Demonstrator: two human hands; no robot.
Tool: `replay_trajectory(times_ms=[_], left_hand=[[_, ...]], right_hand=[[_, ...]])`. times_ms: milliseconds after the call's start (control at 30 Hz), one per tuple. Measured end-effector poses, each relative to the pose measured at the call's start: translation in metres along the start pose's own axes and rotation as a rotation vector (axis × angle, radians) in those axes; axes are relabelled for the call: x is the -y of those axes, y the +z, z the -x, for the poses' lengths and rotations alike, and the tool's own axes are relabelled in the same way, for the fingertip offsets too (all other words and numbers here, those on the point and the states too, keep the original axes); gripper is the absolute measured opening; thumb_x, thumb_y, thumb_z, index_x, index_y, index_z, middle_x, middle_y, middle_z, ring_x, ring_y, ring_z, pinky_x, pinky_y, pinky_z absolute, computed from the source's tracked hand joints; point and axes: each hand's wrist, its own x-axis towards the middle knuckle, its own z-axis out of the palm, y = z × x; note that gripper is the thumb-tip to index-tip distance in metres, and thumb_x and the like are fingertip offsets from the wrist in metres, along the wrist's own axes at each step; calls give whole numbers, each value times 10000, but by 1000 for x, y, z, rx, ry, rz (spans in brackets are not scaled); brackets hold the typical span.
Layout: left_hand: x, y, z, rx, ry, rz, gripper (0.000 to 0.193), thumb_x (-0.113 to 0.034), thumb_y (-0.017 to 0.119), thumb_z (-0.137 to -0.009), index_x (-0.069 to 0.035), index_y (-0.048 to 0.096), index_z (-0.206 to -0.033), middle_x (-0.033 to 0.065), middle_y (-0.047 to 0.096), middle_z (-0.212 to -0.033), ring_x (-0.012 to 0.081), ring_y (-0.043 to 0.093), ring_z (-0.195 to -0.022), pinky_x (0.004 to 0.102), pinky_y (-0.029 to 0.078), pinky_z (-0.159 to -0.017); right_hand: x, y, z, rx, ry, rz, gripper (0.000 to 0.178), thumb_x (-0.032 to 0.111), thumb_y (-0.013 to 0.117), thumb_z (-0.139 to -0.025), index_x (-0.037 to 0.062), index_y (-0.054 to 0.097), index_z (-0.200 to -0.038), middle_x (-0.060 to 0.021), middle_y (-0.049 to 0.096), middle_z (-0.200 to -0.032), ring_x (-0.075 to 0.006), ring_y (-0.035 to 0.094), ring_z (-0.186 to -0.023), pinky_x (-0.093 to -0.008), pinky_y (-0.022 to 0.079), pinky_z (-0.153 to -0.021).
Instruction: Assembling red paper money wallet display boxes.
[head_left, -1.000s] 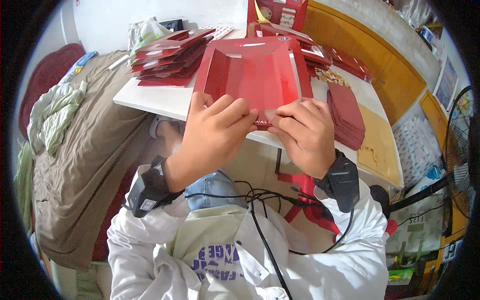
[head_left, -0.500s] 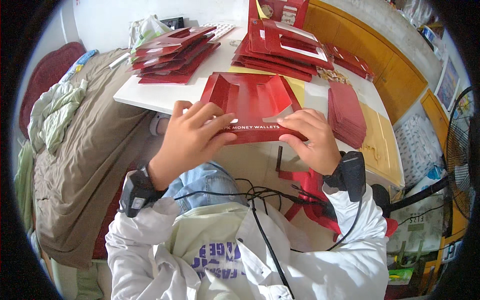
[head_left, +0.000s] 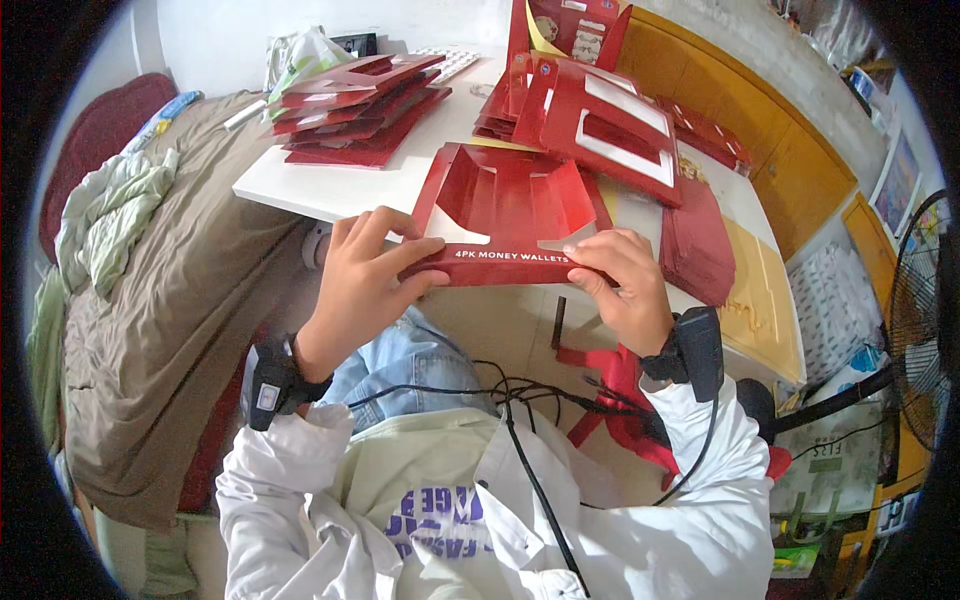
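A red folded cardboard box (head_left: 512,205) with raised inner flaps lies at the near edge of the white table, its printed front panel toward me. My left hand (head_left: 375,265) pinches the box's near left corner between thumb and fingers. At the near right corner, my right hand (head_left: 622,280) grips the same panel, thumb below and fingers on top. Just beyond the box, a pile of red window-cut cartons (head_left: 610,125) leans, its top one tilted toward the right. A stack of flat dark red cards (head_left: 697,240) sits right of the box, partly under that carton.
Another stack of red cartons (head_left: 355,110) stands on the white table (head_left: 290,185) at the far left. A yellow sheet (head_left: 765,285) covers the table's right side. A bed with a brown cover (head_left: 180,270) is at left; a black fan (head_left: 918,330) stands at right. Black cables (head_left: 520,395) hang across my lap.
The top carton of the pile behind has slid toward me and right, now overlapping the card stack. My left hand has shifted slightly left along the box's edge, uncovering more of the printed panel.
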Motion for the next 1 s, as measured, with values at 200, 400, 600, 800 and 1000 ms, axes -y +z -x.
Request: replay_trajectory(times_ms=[200, 400, 600, 800, 1000], left_hand=[[11, -1, 10, 115, -31, 124, 411, -301, 745, -688, -98, 658, -1035, 69, 595, -1036, 261, 540, -991, 376, 361, -896], [10, 3, 9, 86, 50, 174, 377, -287, 717, -723, -80, 653, -1031, 64, 612, -1045, 255, 530, -1080, 424, 328, -967], [15, 7, 12, 65, 24, 197, 290, -226, 684, -750, -71, 667, -995, 49, 632, -960, 250, 534, -1080, 429, 326, -973], [14, 8, 10, 50, -2, 280, 222, -152, 668, -765, -57, 665, -965, 50, 622, -923, 253, 539, -1059, 406, 339, -951], [15, 8, 10, 18, -6, 377, 173, -88, 632, -785, -27, 657, -945, 78, 622, -930, 274, 540, -1050, 394, 362, -929]], right_hand=[[0, 0, 4, 38, 35, -86, 187, 67, 693, -753, 34, 653, -933, -87, 632, -931, -264, 563, -892, -344, 403, -826], [0, 1, 5, 25, 69, -103, 246, 63, 696, -753, 26, 647, -991, -105, 626, -960, -268, 564, -925, -355, 424, -851], [-2, 0, 8, 99, 92, -170, 314, 53, 697, -748, 12, 629, -1051, -134, 617, -1011, -292, 566, -973, -361, 446, -856], [-7, -4, 9, 228, -41, -40, 307, 132, 686, -769, 25, 627, -1050, -126, 605, -1018, -296, 565, -993, -385, 443, -877], [-9, -3, 9, 193, -22, -13, 273, 153, 671, -780, 23, 641, -1019, -126, 621, -971, -299, 580, -976, -388, 446, -872]])
